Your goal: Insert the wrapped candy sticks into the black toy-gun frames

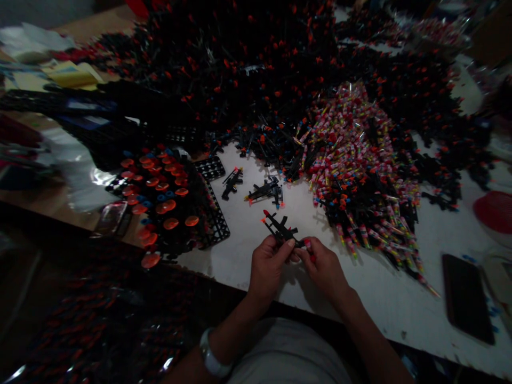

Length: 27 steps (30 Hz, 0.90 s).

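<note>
Head view: a person's two hands meet over the near edge of a white table [372, 298], seen from above in dim light.
Left hand [267, 266]: fingers curled, thumb and forefinger pinching the rear end of a small black toy gun [282, 230].
Right hand [325, 265]: fingers closed on the same end of the toy gun from the other side, just beside the left hand; a small red piece [309, 245] shows at its fingertips.
Toy gun: held just above the table, its barrel pointing away and to the left, ending in an orange-red tip.
Left wrist: a white wristband [210, 358].
Loose toy guns [264, 191]: a few lie singly on the bare table beyond the hands, well apart from them.
Black heap [248, 64]: a large mound of black toy guns with orange tips fills the far half of the table.
Wrapped sticks [356, 160]: a pile of thin multicoloured wrapped sticks lies right of centre, mixed with black parts.
Suction darts [160, 202]: orange cup-shaped pieces lie heaped on black plastic frames [218, 224] at the left.
Dark phone-like slab [466, 296]: flat on the table at the far right.
Red bowl [496, 210]: at the right edge, partly cut off.
</note>
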### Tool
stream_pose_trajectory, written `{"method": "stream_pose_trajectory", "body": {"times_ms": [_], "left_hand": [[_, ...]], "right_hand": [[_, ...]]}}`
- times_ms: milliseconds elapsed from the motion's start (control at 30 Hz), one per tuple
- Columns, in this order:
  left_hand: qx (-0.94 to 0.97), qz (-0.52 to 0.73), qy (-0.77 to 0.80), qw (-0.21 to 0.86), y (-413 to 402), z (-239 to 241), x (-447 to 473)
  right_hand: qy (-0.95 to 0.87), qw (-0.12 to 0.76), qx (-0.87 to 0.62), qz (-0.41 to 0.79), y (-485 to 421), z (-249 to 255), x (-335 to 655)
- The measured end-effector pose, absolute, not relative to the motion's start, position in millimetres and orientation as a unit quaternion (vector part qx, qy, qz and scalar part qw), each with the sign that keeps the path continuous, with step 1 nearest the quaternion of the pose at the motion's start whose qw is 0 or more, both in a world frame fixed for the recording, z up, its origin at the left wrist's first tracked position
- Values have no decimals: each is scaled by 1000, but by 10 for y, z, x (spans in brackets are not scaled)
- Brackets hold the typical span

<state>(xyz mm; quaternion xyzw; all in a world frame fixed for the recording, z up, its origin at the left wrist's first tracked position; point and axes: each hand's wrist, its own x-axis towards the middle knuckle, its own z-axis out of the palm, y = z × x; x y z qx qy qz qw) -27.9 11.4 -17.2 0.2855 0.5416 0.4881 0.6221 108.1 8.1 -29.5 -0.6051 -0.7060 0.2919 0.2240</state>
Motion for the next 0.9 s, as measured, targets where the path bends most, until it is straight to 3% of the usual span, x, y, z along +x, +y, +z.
{"method": "stream_pose_trajectory", "body": {"times_ms": [267,400,467,567,633,767,900], "left_hand": [[321,470,545,616,125,-190,-229],[380,435,549,604,276,-166,-283],[423,436,577,546,451,-136,-386],[505,439,650,361,821,-105,-572],[537,400,699,250,1087,-98,-644],[552,322,745,191,1461,-110,-582],[604,261,725,201,1437,-178,-464]], "right_hand": [[-750,194,-577,260,70,-368,1058],[-742,229,-608,165,105,-256,1221],[-717,267,-642,55,164,-79,1442],[-652,295,-689,-116,250,217,1808],[-610,322,-706,-159,265,331,1937],[-604,377,-702,-25,212,223,1755],[-641,358,-662,155,187,-102,1366]]}}
